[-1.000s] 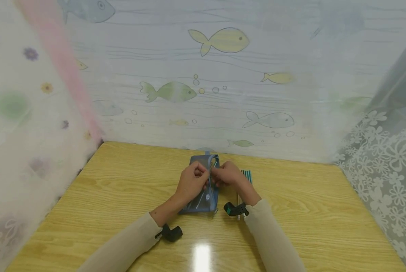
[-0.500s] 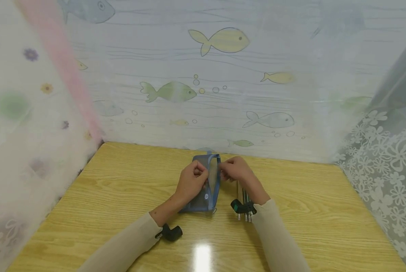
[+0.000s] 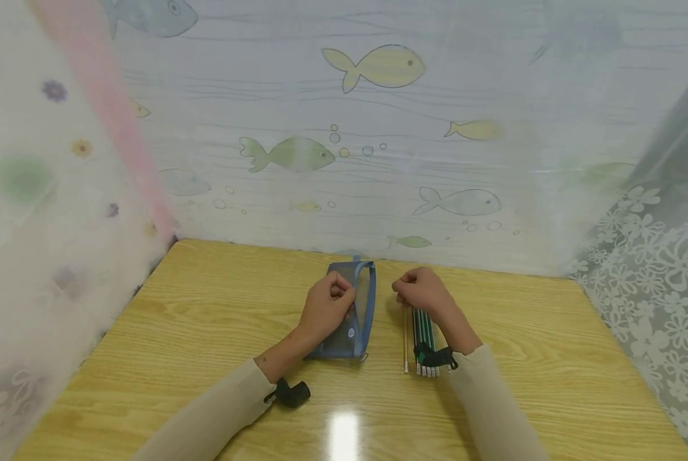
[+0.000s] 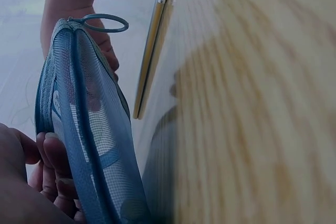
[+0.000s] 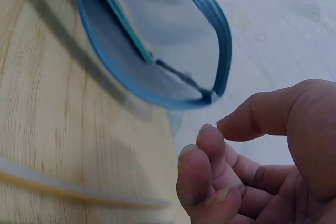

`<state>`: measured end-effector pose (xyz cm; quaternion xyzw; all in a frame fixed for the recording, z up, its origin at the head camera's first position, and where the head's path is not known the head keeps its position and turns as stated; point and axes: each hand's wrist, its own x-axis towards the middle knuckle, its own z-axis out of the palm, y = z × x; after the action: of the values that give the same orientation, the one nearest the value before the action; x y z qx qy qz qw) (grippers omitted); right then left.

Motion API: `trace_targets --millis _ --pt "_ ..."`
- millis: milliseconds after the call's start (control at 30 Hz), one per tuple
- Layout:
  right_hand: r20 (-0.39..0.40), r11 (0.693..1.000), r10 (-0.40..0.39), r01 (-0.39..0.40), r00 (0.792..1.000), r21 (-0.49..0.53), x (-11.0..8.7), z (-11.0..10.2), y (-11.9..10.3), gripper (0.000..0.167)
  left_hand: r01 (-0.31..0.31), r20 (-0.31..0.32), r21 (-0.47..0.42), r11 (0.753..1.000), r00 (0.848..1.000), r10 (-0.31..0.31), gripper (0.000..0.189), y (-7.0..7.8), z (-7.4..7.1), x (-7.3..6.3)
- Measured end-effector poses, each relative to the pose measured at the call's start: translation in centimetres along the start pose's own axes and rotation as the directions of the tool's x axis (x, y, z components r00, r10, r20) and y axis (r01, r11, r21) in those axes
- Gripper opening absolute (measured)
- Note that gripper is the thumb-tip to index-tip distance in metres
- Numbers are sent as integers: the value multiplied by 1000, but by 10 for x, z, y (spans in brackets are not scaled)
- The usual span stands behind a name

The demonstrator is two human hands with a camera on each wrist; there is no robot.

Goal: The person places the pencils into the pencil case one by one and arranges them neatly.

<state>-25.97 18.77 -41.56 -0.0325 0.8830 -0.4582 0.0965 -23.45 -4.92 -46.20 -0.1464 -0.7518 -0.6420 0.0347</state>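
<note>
A blue mesh zip pencil case (image 3: 338, 342) lies on the wooden table with its mouth gaping to the right. My left hand (image 3: 323, 307) pinches the near edge of that mouth between thumb and fingers. In the right wrist view, a teal pencil (image 5: 123, 22) shows inside the case. My right hand (image 3: 427, 296) hovers just right of the case, fingers loosely bent and holding nothing. Below it lie a lone gold pencil (image 3: 405, 346) and a row of several dark green striped pencils (image 3: 423, 326), partly covered by the hand and wrist camera.
The wooden table (image 3: 205, 307) runs back to a fish-print curtain (image 3: 378, 128). A zip pull ring (image 4: 105, 23) sticks out from the case's near end. Black cameras are strapped on the left wrist (image 3: 291, 393) and right wrist (image 3: 433, 357).
My right hand has drawn back rightward from the case's mouth, leaving a pencil inside, and now hovers over the pencils. The mouth gapes wider. My left hand keeps its pinch.
</note>
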Motion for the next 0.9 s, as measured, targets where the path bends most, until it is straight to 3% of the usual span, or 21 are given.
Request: trace_targets --millis 367,700,900 --pt "-15 995 -32 31 999 -95 -15 -28 24 29 20 9 1 1000 1000 -20 5 -1 0 1" --pt "-24 975 29 -33 999 -219 -24 -44 48 28 8 10 10 1000 1000 -8 4 1 2 -1" --pt "-8 980 77 -77 997 -183 -23 -44 54 39 14 16 29 999 1000 -15 5 1 2 0"
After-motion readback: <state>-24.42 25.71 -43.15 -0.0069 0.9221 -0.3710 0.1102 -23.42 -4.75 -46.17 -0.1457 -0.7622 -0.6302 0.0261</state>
